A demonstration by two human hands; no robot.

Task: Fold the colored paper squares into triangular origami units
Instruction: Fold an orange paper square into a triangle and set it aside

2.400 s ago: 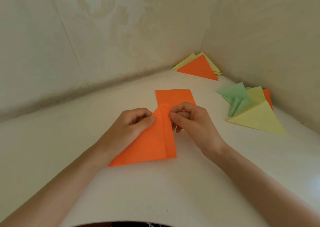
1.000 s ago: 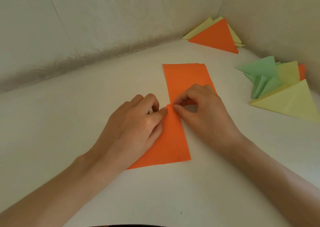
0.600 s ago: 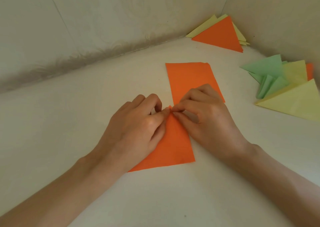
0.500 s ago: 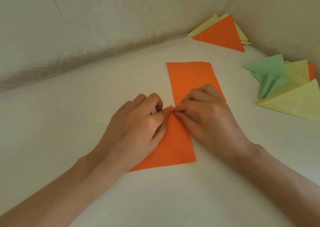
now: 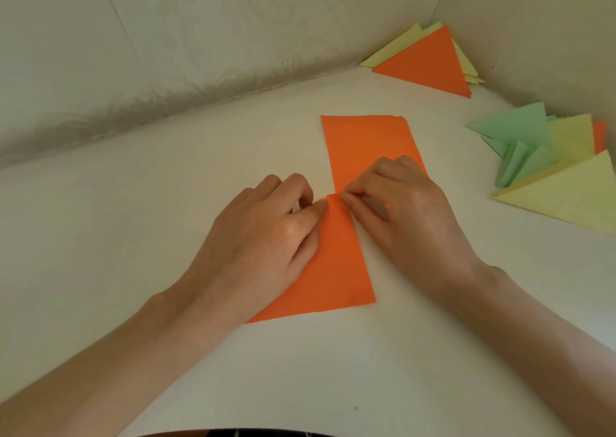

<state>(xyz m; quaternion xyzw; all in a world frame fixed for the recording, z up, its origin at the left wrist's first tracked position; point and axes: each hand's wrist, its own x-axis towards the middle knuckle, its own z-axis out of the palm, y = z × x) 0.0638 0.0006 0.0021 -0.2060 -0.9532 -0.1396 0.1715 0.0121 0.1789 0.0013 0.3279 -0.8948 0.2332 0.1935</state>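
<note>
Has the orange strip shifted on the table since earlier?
No. Far end of strip sits as before against the corner triangles; the camera moved.

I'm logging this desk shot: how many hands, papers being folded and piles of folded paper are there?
Hands: 2, left hand and right hand
Paper being folded: 1, the orange paper
Piles of folded paper: 2, corner pile and right-side pile
Total: 5

The left hand [image 5: 266,236] and right hand [image 5: 406,216] pinch orange paper [image 5: 366,143].
</note>
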